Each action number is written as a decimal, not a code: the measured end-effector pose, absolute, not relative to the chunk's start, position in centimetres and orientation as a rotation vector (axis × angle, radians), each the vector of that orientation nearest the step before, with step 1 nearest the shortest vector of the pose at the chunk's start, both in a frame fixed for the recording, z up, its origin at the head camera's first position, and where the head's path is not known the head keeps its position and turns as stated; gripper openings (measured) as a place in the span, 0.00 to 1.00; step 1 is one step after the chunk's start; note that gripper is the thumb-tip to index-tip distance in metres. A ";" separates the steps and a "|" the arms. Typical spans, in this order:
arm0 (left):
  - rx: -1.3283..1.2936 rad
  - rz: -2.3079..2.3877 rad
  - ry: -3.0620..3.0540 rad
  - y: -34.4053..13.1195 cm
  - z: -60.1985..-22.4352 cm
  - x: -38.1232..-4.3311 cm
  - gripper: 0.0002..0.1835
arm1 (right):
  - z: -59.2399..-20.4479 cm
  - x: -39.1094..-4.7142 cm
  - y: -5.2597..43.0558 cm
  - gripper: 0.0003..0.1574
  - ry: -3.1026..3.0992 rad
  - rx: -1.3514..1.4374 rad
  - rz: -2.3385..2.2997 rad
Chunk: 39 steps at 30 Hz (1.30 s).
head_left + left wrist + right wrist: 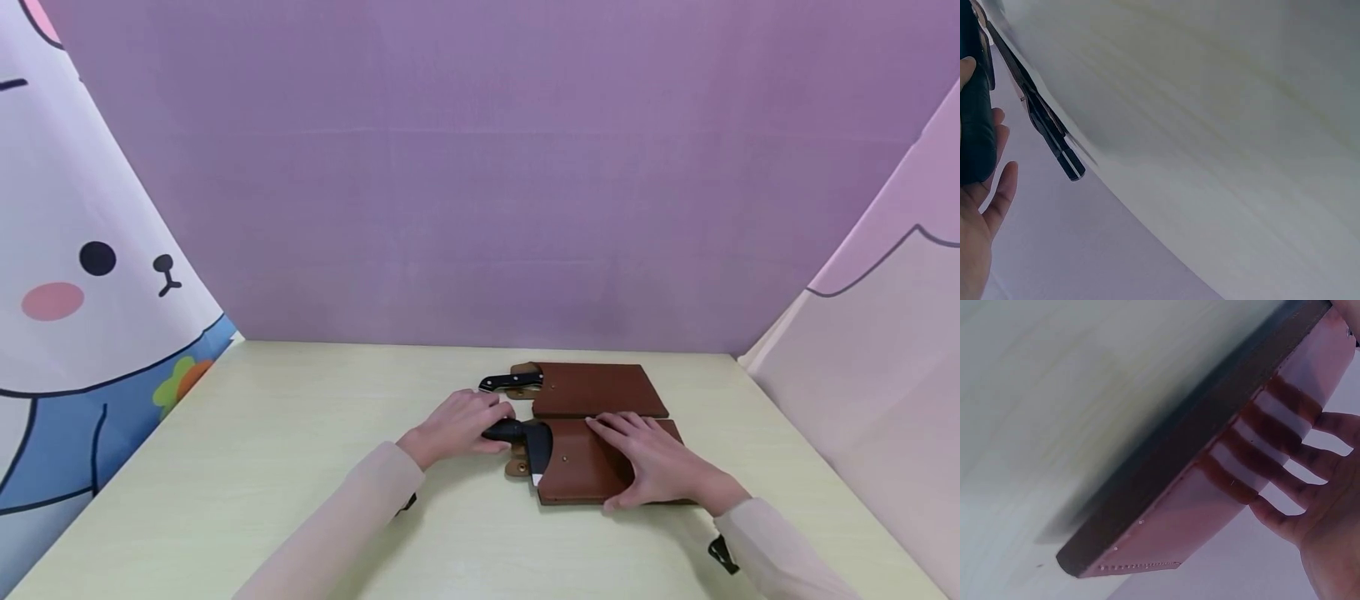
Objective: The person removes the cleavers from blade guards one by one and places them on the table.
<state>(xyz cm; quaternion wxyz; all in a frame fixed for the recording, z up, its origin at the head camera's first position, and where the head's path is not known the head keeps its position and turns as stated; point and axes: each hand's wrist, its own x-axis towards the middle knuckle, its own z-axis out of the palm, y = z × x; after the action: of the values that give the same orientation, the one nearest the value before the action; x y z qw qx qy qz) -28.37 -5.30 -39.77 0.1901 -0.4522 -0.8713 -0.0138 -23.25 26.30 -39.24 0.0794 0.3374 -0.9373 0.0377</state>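
Beige left sleeve (345,533) is lying nearest us, low over the pale table (300,417). Next we're seeing the left grip (461,425) curling round the black handle (506,430) of a broad knife (538,448). Its dark heel is showing at the mouth of the near sheath (581,462), a flat brown one; the remaining blade is hiding inside. Snap strap (517,469) is lying unfastened just beside the heel. Behind, a second knife (517,380) is poking leftward from the far sheath (600,390); whether the sheaths are touching, we aren't able to tell. Further right, the right grip (658,465) is spreading over the near sheath, fingers on top, thumb by the near edge.

Risks, as we're judging: spread fingers are only pressing, so a hard pull or push on the handle could be dragging the sheath along. Twisting could be biting the edge into the mouth. Loose strap could be snagging under the heel. Sideways sliding could be bumping the far sheath.
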 end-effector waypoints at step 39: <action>-1.266 -0.095 -2.458 -6.6 -39.9 -28.6 0.17 | -39.4 -23.4 26.7 0.69 -2.857 0.989 0.130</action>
<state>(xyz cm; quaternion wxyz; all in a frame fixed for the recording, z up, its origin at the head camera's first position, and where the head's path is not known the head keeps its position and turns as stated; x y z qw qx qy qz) -28.55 -6.63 -39.92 0.1862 -0.4497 -0.8729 -0.0338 -23.42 26.70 -39.37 0.0576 0.3262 -0.9426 0.0429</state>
